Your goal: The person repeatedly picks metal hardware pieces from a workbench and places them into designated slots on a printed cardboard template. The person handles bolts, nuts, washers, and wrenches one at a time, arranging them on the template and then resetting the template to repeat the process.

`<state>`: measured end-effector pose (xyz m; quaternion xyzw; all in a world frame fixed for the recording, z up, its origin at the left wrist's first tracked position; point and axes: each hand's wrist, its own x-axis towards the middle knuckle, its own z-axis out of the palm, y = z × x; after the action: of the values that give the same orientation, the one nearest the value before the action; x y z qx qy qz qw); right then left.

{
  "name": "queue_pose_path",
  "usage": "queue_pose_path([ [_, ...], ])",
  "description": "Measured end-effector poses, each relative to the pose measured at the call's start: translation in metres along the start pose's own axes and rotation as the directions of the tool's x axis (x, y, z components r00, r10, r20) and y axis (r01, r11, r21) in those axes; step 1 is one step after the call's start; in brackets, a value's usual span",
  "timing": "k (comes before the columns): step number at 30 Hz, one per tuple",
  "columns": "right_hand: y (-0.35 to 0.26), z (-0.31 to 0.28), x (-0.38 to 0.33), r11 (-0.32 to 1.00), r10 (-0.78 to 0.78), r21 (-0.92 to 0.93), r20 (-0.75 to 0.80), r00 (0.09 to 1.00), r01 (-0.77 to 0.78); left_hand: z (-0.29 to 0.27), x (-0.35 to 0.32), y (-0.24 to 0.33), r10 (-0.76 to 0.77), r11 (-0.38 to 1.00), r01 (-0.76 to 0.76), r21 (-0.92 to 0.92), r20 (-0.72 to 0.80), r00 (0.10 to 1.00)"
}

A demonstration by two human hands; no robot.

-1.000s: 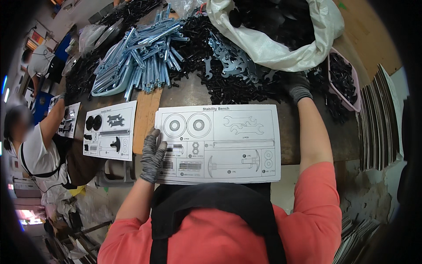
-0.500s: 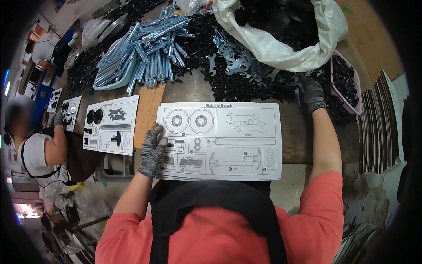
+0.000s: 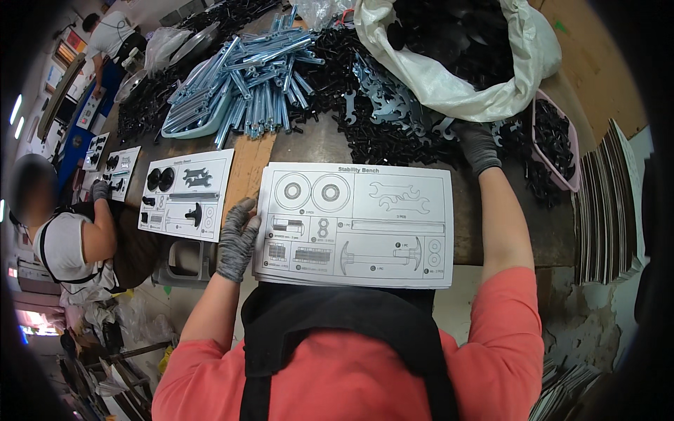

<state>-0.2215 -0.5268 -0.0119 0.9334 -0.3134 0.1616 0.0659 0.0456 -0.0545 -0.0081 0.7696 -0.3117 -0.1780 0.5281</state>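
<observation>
My left hand [image 3: 239, 240], in a striped grey glove, rests at the left edge of a stack of printed parts cards [image 3: 323, 270]. Its thumb and fingers are apart and hold nothing I can see. Beyond the cards, my gloved right hand [image 3: 479, 149] reaches into black bolts [image 3: 390, 149] and flat open-ended wrenches [image 3: 386, 95], below the rim of a white woven sack [image 3: 519, 98]. Its fingertips are hidden there, so any grip is not visible. A single wrench [image 3: 349, 107] lies left of the wrench heap.
Silvery metal tubes [image 3: 256, 105] are heaped over a pale green tray [image 3: 189, 132]. At right are a pink basket [image 3: 574, 168] of black parts and stacked cardboard sheets [image 3: 607, 210]. Another card with parts [image 3: 184, 189] lies left, near a seated co-worker [image 3: 74, 242]; another person [image 3: 109, 38] stands beyond.
My right hand has moved left and slightly farther in, its fingers now under the sack's rim. My left hand has slid slightly off the cards' edge. The view has shifted slightly.
</observation>
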Motion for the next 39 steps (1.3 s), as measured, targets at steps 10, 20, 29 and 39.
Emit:
queue_pose_path([
  [10,-0.122,-0.095,-0.062,-0.388,0.093,0.816,0.497,0.863,-0.428,0.072,0.033,0.091,0.139,0.984,-0.058,-0.169,0.524,0.84],
  [20,-0.124,-0.056,-0.091,0.538,0.168,0.657,0.531,0.83,-0.529,0.134,0.078,0.086,0.209,0.943,-0.325,0.074,0.629,0.749],
  [29,-0.159,-0.089,-0.086,0.986,-0.038,0.155,0.533,0.845,-0.054,0.162,0.097,0.108,0.213,0.619,-0.708,0.339,0.796,0.567],
  [39,-0.139,-0.064,-0.116,0.935,0.169,0.235,0.364,0.916,-0.266,0.171,0.102,0.083,0.284,0.805,-0.579,0.127,0.774,0.566],
])
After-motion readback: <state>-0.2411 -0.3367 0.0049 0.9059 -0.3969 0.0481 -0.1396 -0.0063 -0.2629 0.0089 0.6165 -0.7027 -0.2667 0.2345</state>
